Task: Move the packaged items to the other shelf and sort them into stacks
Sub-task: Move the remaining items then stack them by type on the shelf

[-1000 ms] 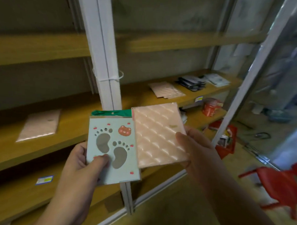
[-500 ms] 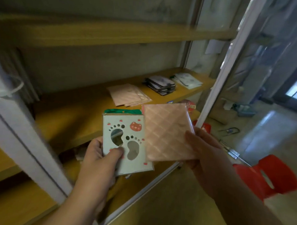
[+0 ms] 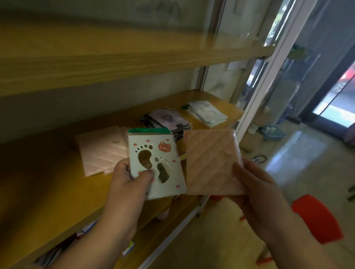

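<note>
**A:** Head view first: what is each hand doing?

**B:** The left hand [image 3: 128, 179] grasps a flat white packet [image 3: 157, 163] with a green header strip, its thumb pressed on the face. The card shows two foot-shaped cut-outs, little toe dots and a red bear face. The right hand [image 3: 257, 189] grips a square pink packet [image 3: 209, 163] by its right edge; its surface is quilted in diagonal ridges and looks glossy, as if under clear film.

**A:** Are the two packets touching?

**B:** Side by side with their edges meeting or just overlapping; the blur stops me saying which. Both are held in the air in front of the wooden shelf [image 3: 50, 180], not resting on it.

**A:** And on that shelf?

**B:** Three groups along the yellowish board. A pale pink quilted stack [image 3: 101, 151] lies behind the left hand, the same ridged texture. Further right sits a dark, purplish pile [image 3: 169, 120], loosely fanned. Nearest the white metal upright [image 3: 264, 87] lies a stack of white packets [image 3: 207, 113].

**A:** Anything below?

**B:** A red plastic chair [image 3: 318, 217] stands on the shiny floor to the right.
</note>
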### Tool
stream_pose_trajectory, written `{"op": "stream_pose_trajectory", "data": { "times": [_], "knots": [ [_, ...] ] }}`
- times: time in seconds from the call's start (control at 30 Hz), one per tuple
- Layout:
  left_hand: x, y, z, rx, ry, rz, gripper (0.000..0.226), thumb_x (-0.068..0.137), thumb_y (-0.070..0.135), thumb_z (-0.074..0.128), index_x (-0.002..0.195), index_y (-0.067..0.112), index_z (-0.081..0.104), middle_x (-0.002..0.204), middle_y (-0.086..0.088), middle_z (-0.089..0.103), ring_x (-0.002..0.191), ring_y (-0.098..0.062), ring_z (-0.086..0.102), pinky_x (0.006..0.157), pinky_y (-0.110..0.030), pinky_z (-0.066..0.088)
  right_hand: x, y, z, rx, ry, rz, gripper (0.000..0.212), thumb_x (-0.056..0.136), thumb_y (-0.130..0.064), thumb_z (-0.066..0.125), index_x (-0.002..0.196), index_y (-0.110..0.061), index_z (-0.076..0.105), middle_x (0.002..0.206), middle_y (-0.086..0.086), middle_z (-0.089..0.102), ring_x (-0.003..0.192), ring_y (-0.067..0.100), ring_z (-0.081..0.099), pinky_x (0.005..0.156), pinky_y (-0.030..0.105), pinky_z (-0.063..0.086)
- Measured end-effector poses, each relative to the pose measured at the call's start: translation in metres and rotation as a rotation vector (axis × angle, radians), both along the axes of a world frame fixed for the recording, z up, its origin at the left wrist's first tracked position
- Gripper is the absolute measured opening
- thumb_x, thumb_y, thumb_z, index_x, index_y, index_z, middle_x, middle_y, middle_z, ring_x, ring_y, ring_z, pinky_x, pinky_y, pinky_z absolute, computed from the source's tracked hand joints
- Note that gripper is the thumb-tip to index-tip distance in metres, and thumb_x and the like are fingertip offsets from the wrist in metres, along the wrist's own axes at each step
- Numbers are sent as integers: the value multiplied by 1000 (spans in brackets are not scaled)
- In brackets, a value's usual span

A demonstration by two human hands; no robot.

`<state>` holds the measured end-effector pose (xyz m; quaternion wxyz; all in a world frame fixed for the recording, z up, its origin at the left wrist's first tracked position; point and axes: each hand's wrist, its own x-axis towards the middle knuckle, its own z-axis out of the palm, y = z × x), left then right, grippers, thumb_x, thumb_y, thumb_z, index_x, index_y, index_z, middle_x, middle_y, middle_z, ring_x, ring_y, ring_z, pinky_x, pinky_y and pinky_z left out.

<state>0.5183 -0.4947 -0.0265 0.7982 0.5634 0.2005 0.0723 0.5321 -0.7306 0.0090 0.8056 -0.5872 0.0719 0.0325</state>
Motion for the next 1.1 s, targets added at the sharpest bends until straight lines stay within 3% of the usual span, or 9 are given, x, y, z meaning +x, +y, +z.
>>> {"op": "stream_pose_trajectory", "data": {
  "times": [0.13,0.23,0.27,0.47,0.6,0.67,0.9,1.0,1.1],
  "knots": [
    [18,-1,-5,-14,4,18,28,90,7,66,107,26,55,83,9,77,67,-16,76,46,-39,58,30,-11,-7,-14,25,6,21,90,-18,61,90,-23,81,100,9,77,95,30,74,73,42,63],
    [29,-1,-9,66,15,73,29,89,8,67,106,29,57,91,7,78,74,-17,77,57,-49,63,52,-17,-13,-22,52,32,24,78,-24,67,98,-21,79,105,12,75,97,32,73,76,44,62],
    [33,-1,-10,85,14,88,30,88,8,67,106,29,57,90,9,78,74,-18,77,61,-54,63,60,-18,-15,-24,55,42,27,76,-25,68,100,-20,78,105,11,75,95,30,74,75,42,62],
    [57,-15,-12,36,23,151,31,88,6,67,109,28,59,99,2,79,86,-28,77,68,-53,63,119,-34,-20,51,35,202,20,79,-24,64,85,-28,82,91,3,78,85,22,76,64,30,60],
    [81,-38,-6,56,7,211,35,86,6,69,112,27,60,99,1,79,82,-22,77,56,-40,61,164,-52,-24,62,27,254,23,83,-24,65,101,-21,79,102,11,77,86,27,76,60,31,59],
    [96,-51,0,67,-1,233,37,84,7,71,113,28,60,100,1,79,83,-22,77,58,-39,61,188,-62,-26,59,39,259,27,86,-24,66,110,-16,75,108,16,75,91,31,75,62,36,59],
    [140,-98,5,168,-11,360,38,83,6,71,116,20,59,91,5,78,75,-13,76,48,-26,57,258,-104,-35,101,39,332,30,91,-21,62,120,-13,70,119,15,72,106,36,70,90,56,54],
    [149,-105,7,184,13,434,34,84,8,69,112,26,62,94,4,78,81,-19,77,57,-37,61,282,-112,-37,104,82,371,27,96,-17,59,121,-14,69,118,11,74,105,33,71,91,55,54],
    [149,-105,9,200,21,529,35,84,7,69,111,30,63,99,3,78,97,-27,73,82,-52,58,294,-107,-38,94,78,461,26,98,-15,56,122,-15,68,116,10,75,104,31,72,87,50,56]
  ]
}}
